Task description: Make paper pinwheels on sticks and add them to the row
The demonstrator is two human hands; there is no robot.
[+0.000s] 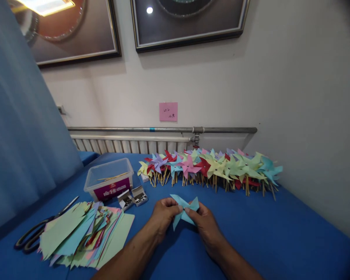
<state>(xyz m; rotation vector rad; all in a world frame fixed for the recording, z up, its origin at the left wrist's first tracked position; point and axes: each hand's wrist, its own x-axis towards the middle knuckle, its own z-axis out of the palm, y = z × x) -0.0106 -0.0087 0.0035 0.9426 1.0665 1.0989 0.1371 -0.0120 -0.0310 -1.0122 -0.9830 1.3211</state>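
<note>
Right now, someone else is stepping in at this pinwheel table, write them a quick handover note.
Left hand and right hand: both pinch one light blue paper pinwheel over the blue table; no stick on it is visible.
Done: a long row of finished pinwheels on sticks lies along the wall.
Left: a stack of cut coloured paper at the left, scissors beside it.
Supplies: clear tub holding sticks, two small open boxes of pins.
</note>
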